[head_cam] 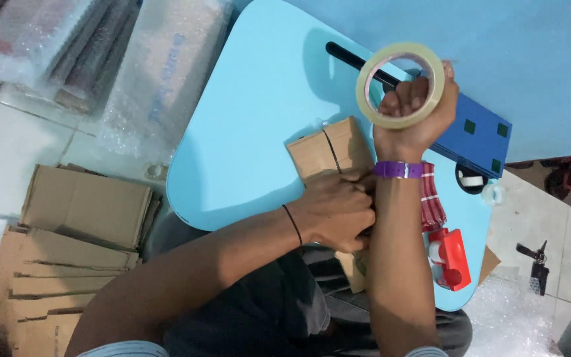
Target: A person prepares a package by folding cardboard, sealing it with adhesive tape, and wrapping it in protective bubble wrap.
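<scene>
Nearest, the left hand (pixel 335 210) presses closed on the cardboard box (pixel 330 151) to steady it, while beyond the box the right hand (pixel 416 109) grips the tape roll (pixel 399 86) fist-tight.

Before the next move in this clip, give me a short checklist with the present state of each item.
1. Right hand grips the tape roll: ok.
2. Left hand presses on the cardboard box: ok.
3. Box rests on the blue lap table: ok.
4. Tape strip runs from roll to box: cannot tell, no strip can be made out.
5. Red tape dispenser lies within reach at the table edge: ok.
6. Box flaps fully shut: cannot tell, the hands cover the near end.
</scene>
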